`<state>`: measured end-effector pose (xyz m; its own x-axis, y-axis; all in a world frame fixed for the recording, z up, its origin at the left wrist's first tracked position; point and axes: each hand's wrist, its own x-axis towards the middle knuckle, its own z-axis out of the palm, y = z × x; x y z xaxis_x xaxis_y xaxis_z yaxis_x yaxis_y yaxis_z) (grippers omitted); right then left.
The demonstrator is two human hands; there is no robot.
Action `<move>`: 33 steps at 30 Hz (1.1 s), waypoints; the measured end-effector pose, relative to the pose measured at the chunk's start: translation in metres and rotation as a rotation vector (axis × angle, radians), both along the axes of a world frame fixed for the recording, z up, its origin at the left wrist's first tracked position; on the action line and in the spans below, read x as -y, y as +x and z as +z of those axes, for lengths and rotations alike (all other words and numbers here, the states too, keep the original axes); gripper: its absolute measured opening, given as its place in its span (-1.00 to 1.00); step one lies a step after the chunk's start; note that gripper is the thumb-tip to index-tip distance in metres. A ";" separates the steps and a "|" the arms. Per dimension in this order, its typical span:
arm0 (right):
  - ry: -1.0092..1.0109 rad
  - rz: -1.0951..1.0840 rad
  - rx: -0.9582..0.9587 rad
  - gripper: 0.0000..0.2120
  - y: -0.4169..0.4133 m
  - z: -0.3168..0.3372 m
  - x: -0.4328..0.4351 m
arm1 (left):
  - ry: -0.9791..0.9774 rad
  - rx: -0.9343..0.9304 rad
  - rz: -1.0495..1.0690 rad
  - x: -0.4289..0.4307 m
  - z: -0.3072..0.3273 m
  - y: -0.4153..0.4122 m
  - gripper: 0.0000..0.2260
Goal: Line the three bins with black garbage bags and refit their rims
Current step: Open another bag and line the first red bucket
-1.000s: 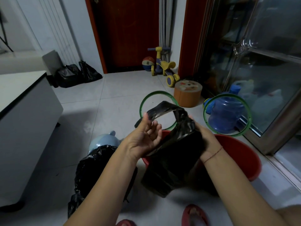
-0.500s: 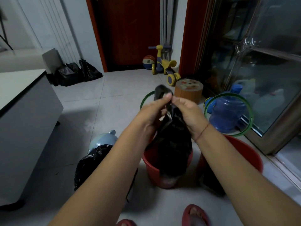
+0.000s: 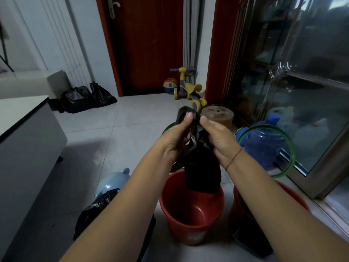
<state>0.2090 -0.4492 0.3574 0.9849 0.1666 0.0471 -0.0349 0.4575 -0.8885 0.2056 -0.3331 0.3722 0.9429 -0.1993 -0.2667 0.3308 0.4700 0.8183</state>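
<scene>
Both hands pinch the top of a black garbage bag [image 3: 203, 171] that hangs down into a small red bin [image 3: 190, 214]. My left hand [image 3: 174, 140] grips its left edge and my right hand [image 3: 220, 140] grips its right edge, thumbs close together. A larger red bin [image 3: 294, 197] stands to the right, mostly behind my right forearm. A third bin [image 3: 111, 184], pale blue, sits at the left with a black bag [image 3: 94, 208] over it. One green rim [image 3: 287, 148] leans by the window; another green rim [image 3: 167, 127] peeks out behind my left hand.
A blue water jug [image 3: 264, 146] stands inside the leaning rim. A brown round stool [image 3: 217, 114], a toy scooter [image 3: 188, 89] and a ball [image 3: 170, 86] are near the red door. Filled black bags [image 3: 85, 99] lie at the back left. A white cabinet [image 3: 22, 144] fills the left side.
My hands rose and came together at the top of the bag, which now hangs stretched down into the small red bin instead of bunched between my palms.
</scene>
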 end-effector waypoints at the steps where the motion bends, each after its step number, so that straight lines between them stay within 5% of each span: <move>1: 0.004 -0.006 -0.035 -0.70 0.002 -0.010 0.001 | -0.015 -0.026 0.010 -0.001 -0.009 0.002 -0.50; 10: 0.164 -0.124 -0.340 -0.77 0.016 -0.092 0.019 | -0.121 -0.257 0.119 -0.020 -0.101 0.010 -0.63; 17: -0.240 0.065 -0.104 -0.67 -0.003 -0.119 -0.006 | 0.034 -0.218 -0.041 -0.009 -0.134 -0.006 -0.46; 33: -0.137 0.016 -0.128 -0.94 -0.012 -0.178 0.003 | -0.090 -0.343 -0.073 -0.004 -0.184 -0.012 -0.35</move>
<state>0.1972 -0.4527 0.1797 0.9785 0.1783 -0.1032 -0.1584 0.3309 -0.9303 0.1938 -0.3294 0.1882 0.7844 -0.2998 -0.5430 0.6139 0.5006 0.6104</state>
